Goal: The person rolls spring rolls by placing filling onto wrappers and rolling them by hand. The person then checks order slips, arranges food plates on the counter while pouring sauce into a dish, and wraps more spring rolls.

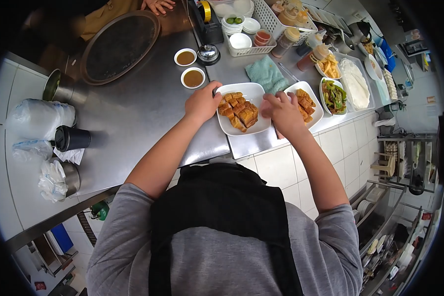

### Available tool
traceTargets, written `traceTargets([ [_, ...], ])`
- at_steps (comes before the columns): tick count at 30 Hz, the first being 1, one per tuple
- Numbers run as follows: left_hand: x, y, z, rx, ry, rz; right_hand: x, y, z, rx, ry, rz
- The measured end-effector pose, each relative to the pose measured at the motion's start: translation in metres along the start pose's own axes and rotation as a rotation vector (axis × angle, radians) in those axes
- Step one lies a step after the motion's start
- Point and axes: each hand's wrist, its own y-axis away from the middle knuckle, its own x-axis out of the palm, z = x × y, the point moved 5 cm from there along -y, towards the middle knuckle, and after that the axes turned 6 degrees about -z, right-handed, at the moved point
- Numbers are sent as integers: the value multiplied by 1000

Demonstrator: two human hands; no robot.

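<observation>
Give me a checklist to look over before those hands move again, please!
1. Left hand at the left plate: ok, it's by the left edge.
2. Cut brown pieces inside that plate: ok.
3. Right hand touching that plate: cannot tell, it's blurred there.
4. Right plate in full view: not ok, the right hand covers part of it.
5. Nearer sauce bowl upright: ok.

The surface is silver grey. Near its front edge, one plate is white with golden-brown food pieces; the second plate is also white, and its own pieces are of similar brown. The cloth is plain teal. Farther right along this edge, the pepper strips are green. The apron is black, the shirt grey
</observation>
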Motion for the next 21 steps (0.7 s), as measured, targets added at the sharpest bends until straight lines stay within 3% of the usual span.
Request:
traceTargets([
  [3, 0, -3, 2, 25, 38, 51, -14, 20, -7, -33, -147, -139],
  [5, 7, -5, 11, 46, 145, 103, -3, 26, -22, 178, -651, -184],
  [9, 9, 2, 20, 109, 179, -29, 9, 32, -28, 428, -821, -353],
  [13, -8, 17, 50, 7, 302, -133, 12, 38, 4, 298, -771, -429],
  [17, -29, 32, 115, -40, 408, -245, -11, 64, 29, 330, -580, -537],
  [19, -49, 44, 146, -96, 467, -284, 6, 100, -11, 575, -577, -733],
  [21, -70, 56, 182, -174, 495, -325, 37, 136, -57, 1064, -731, -827],
])
